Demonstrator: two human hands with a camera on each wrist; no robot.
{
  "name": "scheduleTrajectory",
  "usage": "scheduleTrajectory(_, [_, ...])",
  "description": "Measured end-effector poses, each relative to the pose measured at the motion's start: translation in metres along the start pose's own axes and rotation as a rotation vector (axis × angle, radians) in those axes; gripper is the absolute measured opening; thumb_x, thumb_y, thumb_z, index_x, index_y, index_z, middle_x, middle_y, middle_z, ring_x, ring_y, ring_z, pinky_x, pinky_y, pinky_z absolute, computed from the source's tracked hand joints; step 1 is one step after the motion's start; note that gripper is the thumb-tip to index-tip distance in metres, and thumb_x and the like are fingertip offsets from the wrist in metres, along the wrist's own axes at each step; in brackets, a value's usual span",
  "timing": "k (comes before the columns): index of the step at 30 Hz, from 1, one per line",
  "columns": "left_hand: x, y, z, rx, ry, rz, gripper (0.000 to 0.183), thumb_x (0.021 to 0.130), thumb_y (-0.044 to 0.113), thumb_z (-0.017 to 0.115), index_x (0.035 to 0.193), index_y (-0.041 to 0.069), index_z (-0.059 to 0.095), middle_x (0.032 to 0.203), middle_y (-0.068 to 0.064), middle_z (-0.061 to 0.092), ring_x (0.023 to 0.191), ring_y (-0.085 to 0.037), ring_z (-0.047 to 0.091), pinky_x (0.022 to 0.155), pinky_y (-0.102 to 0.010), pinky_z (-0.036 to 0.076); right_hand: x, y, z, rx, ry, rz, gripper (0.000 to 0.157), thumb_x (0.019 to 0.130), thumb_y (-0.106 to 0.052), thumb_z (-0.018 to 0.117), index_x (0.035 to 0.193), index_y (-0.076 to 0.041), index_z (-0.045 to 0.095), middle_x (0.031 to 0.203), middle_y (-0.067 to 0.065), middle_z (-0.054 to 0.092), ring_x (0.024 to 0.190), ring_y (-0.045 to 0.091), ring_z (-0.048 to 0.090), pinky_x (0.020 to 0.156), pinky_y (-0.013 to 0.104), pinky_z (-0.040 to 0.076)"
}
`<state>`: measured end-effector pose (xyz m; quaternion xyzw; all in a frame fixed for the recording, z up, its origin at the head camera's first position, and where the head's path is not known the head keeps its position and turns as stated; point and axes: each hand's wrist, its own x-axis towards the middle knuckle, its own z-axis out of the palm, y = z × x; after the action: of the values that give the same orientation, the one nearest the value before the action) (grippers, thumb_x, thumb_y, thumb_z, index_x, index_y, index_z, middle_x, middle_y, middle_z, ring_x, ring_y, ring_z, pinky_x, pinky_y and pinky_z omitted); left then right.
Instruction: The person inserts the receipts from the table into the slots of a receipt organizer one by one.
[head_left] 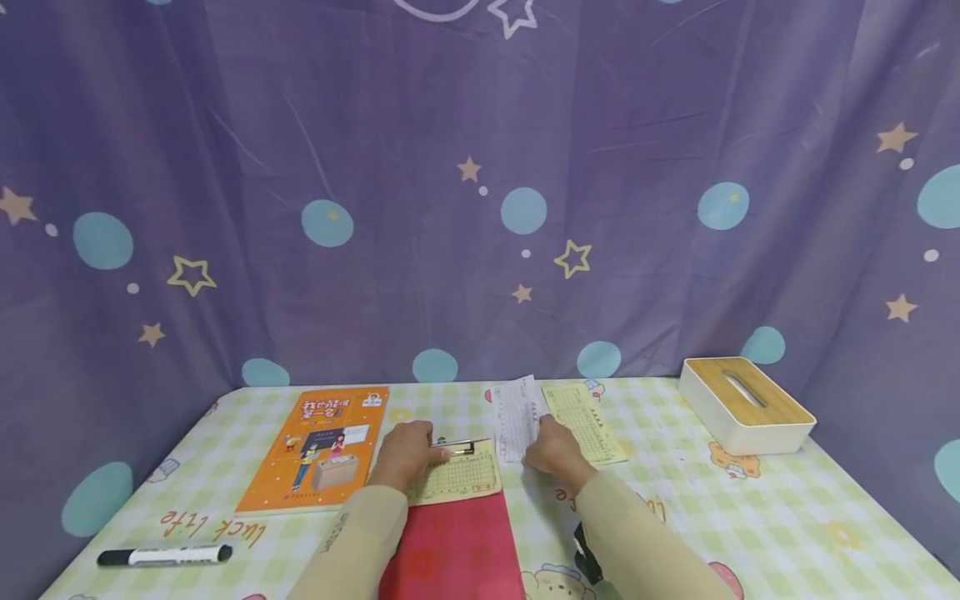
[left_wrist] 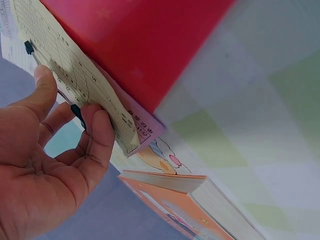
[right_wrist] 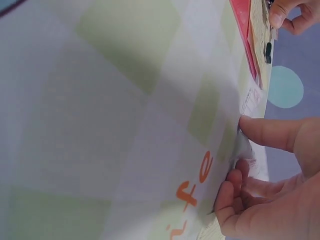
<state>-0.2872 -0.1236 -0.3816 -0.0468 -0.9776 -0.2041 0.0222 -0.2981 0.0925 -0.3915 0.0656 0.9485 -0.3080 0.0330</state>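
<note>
A red folder (head_left: 465,550) lies in the middle of the table, with a yellow printed slip (head_left: 457,483) across its far end. At that end is a metal clip (head_left: 459,447) with black tips. My left hand (head_left: 405,454) grips the clip, thumb on top and fingers curled by one black tip in the left wrist view. A pinkish sheet (left_wrist: 150,127) shows under the yellow slip. To the right, my right hand (head_left: 558,454) pinches the near edge of a white printed slip (head_left: 514,417). Beside it lies another yellow slip (head_left: 581,421), partly behind that hand.
An orange book (head_left: 300,450) lies left of the folder. Nearer the front left is a black-and-white marker (head_left: 165,556). A white tissue box (head_left: 738,404) with a wooden lid stands at the back right. A purple curtain (head_left: 420,208) hangs behind the checkered tablecloth (head_left: 787,517).
</note>
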Motion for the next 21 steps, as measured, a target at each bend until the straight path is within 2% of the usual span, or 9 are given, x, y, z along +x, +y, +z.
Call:
scheduleTrajectory(4, [-0.001, 0.0, 0.0, 0.005, -0.004, -0.001, 0.03, 0.085, 0.023, 0.083, 0.082, 0.004, 0.059, 0.074, -0.007, 0.057, 0.071, -0.023, 0.051, 0.073, -0.039, 0.047, 0.0, 0.002, 0.001, 0.016, 0.033, 0.014, 0.066, 0.076, -0.006, 0.084, 0.132, 0.008, 0.052, 0.119, 0.028, 0.059, 0.114, 0.043, 0.056, 0.102, 0.051, 0.045])
scheduleTrajectory(10, [0.0, 0.001, -0.001, -0.006, -0.01, -0.023, 0.029, 0.086, 0.022, 0.082, 0.083, 0.003, 0.06, 0.075, -0.007, 0.058, 0.072, -0.023, 0.052, 0.074, -0.04, 0.048, 0.0, 0.008, 0.002, 0.024, 0.071, 0.009, 0.057, 0.071, -0.01, 0.089, 0.116, 0.01, 0.059, 0.104, 0.024, 0.06, 0.098, 0.038, 0.059, 0.093, 0.048, 0.049])
scheduleTrajectory(17, [0.0, 0.001, -0.001, -0.005, -0.012, -0.012, 0.029, 0.086, 0.022, 0.082, 0.082, 0.004, 0.06, 0.074, -0.007, 0.057, 0.071, -0.023, 0.051, 0.072, -0.039, 0.047, -0.003, 0.017, 0.001, 0.046, 0.073, -0.101, 0.038, 0.078, -0.008, 0.084, 0.106, 0.008, 0.065, 0.097, 0.018, 0.066, 0.083, 0.027, 0.059, 0.075, 0.038, 0.052])
scheduleTrajectory(21, [0.0, 0.002, -0.003, 0.001, -0.019, -0.021, 0.029, 0.087, 0.022, 0.082, 0.083, 0.004, 0.06, 0.075, -0.007, 0.057, 0.072, -0.023, 0.05, 0.072, -0.039, 0.046, -0.005, 0.019, 0.0, 0.101, 0.089, -0.188, 0.022, 0.086, -0.005, 0.076, 0.103, 0.005, 0.069, 0.083, 0.011, 0.066, 0.072, 0.021, 0.056, 0.064, 0.033, 0.048])
